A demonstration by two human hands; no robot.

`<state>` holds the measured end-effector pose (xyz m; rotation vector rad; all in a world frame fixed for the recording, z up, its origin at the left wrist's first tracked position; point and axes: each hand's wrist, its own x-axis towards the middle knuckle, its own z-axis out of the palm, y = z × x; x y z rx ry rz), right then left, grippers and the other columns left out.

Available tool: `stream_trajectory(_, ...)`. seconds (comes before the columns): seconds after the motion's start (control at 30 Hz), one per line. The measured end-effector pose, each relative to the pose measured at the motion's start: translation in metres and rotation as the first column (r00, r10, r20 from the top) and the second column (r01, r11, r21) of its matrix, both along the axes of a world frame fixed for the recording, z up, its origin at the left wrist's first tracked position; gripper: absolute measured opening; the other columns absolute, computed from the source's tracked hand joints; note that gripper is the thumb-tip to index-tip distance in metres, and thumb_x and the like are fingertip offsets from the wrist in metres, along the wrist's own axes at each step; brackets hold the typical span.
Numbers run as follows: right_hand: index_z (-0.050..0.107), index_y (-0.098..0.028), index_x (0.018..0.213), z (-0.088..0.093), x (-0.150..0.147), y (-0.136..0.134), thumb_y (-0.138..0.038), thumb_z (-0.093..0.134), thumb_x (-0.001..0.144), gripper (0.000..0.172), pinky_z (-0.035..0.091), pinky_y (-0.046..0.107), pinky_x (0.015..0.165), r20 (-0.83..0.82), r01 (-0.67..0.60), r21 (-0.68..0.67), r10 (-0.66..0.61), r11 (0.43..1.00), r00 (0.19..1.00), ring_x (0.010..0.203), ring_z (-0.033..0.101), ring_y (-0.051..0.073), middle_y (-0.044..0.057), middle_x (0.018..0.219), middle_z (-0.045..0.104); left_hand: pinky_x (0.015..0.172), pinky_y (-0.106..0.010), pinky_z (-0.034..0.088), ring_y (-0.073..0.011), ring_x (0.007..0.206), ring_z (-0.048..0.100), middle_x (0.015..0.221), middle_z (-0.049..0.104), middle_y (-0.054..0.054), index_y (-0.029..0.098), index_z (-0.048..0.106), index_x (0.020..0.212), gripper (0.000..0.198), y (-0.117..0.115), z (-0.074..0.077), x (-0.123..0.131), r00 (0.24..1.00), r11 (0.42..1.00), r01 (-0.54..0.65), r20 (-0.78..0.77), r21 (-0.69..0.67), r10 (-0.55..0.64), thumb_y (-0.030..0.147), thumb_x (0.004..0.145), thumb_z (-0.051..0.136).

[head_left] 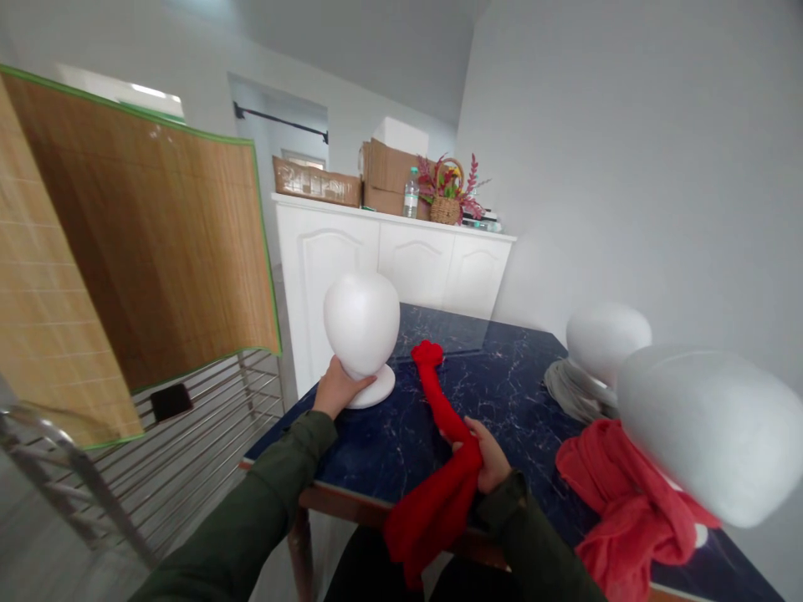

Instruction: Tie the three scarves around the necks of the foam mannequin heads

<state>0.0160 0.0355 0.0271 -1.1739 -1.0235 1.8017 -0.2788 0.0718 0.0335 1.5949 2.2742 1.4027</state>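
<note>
A white mannequin head [362,322] stands upright on its round base near the table's left corner. My left hand [339,388] is closed around its neck, just above the base. In my right hand [486,456] is a bright red scarf [436,397], gripped partway along. Its far end, shaped like a flower, lies on the tabletop, while the wider end hangs over the front edge toward my lap. The palm side of my right hand is partly hidden by the cloth.
The dark blue marbled table [520,359] also bears a white head [608,339] with a grey scarf [574,390] and a nearer white head [708,426] with a coral scarf [633,502]. Left stands a metal rack [219,410] with a bamboo mat [188,251]. Behind is a white cabinet [332,251].
</note>
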Motion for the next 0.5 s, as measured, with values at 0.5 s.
stream_trajectory(0.5, 0.048, -0.017, 0.058, 0.069, 0.074, 0.03, -0.038, 0.061, 0.073, 0.029, 0.029, 0.017, 0.037, 0.24, -0.133, 0.275, 0.066, 0.952, 0.968, 0.037, 0.038, 0.005, -0.006, 0.044, 0.045, 0.099, -0.045, 0.036, -0.0314, 0.115, 0.046, 0.121, 0.055, -0.011, 0.017, 0.045, 0.122, 0.073, -0.106, 0.007, 0.129, 0.851, 0.847, 0.519, 0.026, 0.114, -0.525, 0.041, 0.059, 0.071)
